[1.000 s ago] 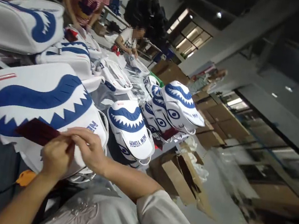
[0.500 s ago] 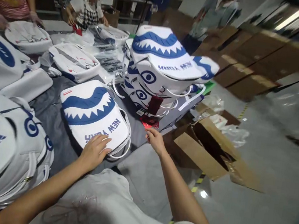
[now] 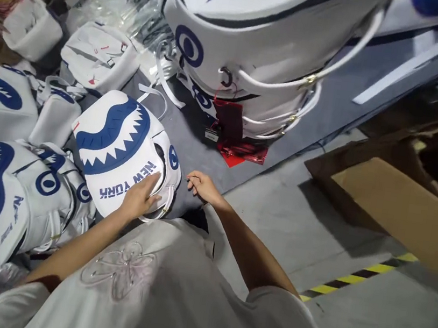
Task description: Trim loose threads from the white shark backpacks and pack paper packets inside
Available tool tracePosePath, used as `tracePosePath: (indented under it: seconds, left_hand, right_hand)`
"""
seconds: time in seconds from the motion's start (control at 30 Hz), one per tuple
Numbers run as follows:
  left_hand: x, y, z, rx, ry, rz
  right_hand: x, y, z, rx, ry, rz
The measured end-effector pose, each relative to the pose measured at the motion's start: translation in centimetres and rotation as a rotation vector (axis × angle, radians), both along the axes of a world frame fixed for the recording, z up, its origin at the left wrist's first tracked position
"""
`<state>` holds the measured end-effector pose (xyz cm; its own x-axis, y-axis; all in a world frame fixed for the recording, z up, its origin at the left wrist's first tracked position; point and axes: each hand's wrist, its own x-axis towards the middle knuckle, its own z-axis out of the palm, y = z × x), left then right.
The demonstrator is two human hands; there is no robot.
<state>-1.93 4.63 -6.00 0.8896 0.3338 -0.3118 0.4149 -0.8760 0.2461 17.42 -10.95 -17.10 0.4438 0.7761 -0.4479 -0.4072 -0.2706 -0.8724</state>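
A white backpack [image 3: 108,97] with a blue toothed mouth and "NEW YORK" lettering lies on the grey-covered table in front of me. On its lower edge by the lettering rests my left hand [image 3: 140,196], open, fingers flat and thumb apart. My right hand [image 3: 202,185] is just right of the backpack, above the table edge. Its thumb and fingers are pinched together; whatever is between them is too small to make out. Further right, dark red tags [image 3: 228,122] hang from a stack of similar backpacks [image 3: 258,55], with a red card under them.
More white backpacks [image 3: 43,183] crowd the left side. Another backpack [image 3: 99,57] lies strap side up farther back, near clear plastic bags [image 3: 130,10]. A co-worker's hands touch a bag at the upper left. An open carton [image 3: 400,206] stands on the floor at right, by striped tape [image 3: 362,276].
My right hand has come away from the red tags toward the backpack in front of me. My left hand stays on that backpack. The view has tilted down and closer.
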Motion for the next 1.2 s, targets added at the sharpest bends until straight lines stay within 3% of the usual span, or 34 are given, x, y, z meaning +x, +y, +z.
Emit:
tracePosePath:
  seconds: [0.1, 0.2, 0.27, 0.33, 0.43, 0.53, 0.67, 0.77, 0.9, 0.97, 1.07, 1.2]
  left_hand:
    - [0.9, 0.7, 0.9, 0.022, 0.127, 0.050]
    - [4.5, 1.7, 1.2, 0.019, 0.210, 0.063]
    - [7.1, 3.3, 1.7, -0.013, 0.176, 0.050]
    - [8.2, 4.9, 2.8, -0.055, 0.044, 0.119]
    - [5.2, 5.2, 4.6, -0.077, -0.295, 0.368]
    - [-0.9, 2.0, 4.5, -0.153, -0.420, 0.577]
    - [-6.1, -3.4, 1.4, -0.716, -0.496, 0.601]
    - [-7.1, -5.2, -0.5, -0.804, -0.645, 0.732]
    - [-9.7, -4.0, -0.6, -0.672, -0.685, 0.820]
    - [-11.7, -2.3, -0.3, -0.466, -0.573, 0.865]
    - [-13.6, 0.8, -0.7, -0.190, -0.214, 0.837]
    - [-12.6, 3.9, -3.0, -0.298, -0.028, 0.671]
  right_hand:
    - [-0.4, 0.5, -0.1, -0.018, 0.099, 0.045]
    - [-1.3, 1.4, -0.1, -0.046, 0.176, 0.102]
    - [-1.7, 2.1, 0.6, -0.083, 0.142, 0.041]
    - [-2.0, 2.3, 2.1, -0.116, 0.043, -0.083]
    - [-2.6, 1.9, 5.8, -0.058, -0.082, -0.173]
    - [-4.9, 2.0, 9.2, 0.096, -0.146, -0.059]
    - [-9.9, 4.6, 10.7, 0.214, -0.175, 0.109]
    - [-12.8, 6.1, 10.1, 0.193, -0.070, 0.215]
    - [-13.4, 5.6, 7.6, 0.131, -0.130, 0.250]
    - [-13.2, 4.8, 5.4, 0.034, -0.213, 0.264]
    - [-13.6, 4.2, 1.9, -0.101, -0.407, 0.371]
    - [-15.3, 5.0, -0.1, -0.206, -0.715, 0.370]
